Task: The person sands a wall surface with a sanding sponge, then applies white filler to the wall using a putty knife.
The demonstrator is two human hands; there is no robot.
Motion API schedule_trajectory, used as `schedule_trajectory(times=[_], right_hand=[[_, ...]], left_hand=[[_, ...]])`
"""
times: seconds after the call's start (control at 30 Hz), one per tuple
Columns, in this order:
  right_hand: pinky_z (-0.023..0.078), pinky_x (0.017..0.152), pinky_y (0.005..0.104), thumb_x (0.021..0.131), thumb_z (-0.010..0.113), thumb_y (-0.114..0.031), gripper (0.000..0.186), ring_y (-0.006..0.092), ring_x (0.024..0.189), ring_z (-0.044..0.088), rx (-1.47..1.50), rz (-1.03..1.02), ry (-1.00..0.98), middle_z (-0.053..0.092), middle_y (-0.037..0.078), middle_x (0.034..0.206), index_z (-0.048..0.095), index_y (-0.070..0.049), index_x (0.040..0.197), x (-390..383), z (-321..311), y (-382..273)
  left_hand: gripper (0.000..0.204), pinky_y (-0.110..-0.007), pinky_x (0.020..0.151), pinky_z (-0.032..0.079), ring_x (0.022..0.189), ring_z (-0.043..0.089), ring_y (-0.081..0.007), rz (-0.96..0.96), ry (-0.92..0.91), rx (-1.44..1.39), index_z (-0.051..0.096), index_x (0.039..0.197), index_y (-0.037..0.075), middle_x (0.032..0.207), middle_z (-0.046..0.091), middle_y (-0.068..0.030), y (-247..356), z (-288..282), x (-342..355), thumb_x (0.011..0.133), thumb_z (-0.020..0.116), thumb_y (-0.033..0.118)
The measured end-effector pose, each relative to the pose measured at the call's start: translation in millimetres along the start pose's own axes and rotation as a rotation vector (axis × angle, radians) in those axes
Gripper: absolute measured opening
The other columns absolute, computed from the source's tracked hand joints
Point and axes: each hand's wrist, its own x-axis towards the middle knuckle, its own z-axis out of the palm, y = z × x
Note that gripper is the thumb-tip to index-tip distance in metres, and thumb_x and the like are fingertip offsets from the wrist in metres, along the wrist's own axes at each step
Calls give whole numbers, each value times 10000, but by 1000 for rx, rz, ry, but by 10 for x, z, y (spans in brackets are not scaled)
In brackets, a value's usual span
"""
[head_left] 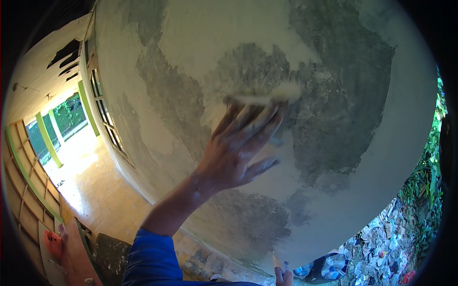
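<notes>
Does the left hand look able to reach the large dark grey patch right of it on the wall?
Likely yes: the left hand is up at the wall, beside the dark grey patch, with nothing visible between them.

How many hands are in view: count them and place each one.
2. The left hand is near the picture's middle, raised to the patchy wall; the right hand is at the lower edge, partly cut off. No other hand shows.
</notes>
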Motion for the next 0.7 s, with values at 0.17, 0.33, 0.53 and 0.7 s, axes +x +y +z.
schedule_trajectory(times=[0.17,0.33,0.53,0.7], right_hand=[[326,504,475,918,493,-366,431,366,523,495,139,-7,70,541,249,609,620,10,749,67,6,31],[295,480,470,923,490,-373,454,340,489,466,90,112,85,539,231,576,614,24,740,107,84,144],[309,509,463,914,518,-374,468,330,525,465,196,-23,221,540,263,610,607,57,755,32,115,98],[303,492,466,903,543,-382,512,314,495,452,296,-31,296,492,249,542,559,62,649,123,120,-82]], left_hand=[[753,-563,1071,247,1254,404,-349,15,262,-13,322,1403,100,1400,380,-130,-29,-157,755,806,633,438],[794,-562,1085,203,1282,357,-375,-42,57,-85,286,1419,97,1427,339,-146,291,39,90,805,616,478],[804,-563,1091,175,1327,284,-388,-28,76,-12,256,1431,95,1449,306,-155,79,-2,395,822,575,510],[775,-574,1076,221,1271,376,-371,26,315,20,297,1409,88,1435,327,-145,-29,-121,886,813,600,480]])
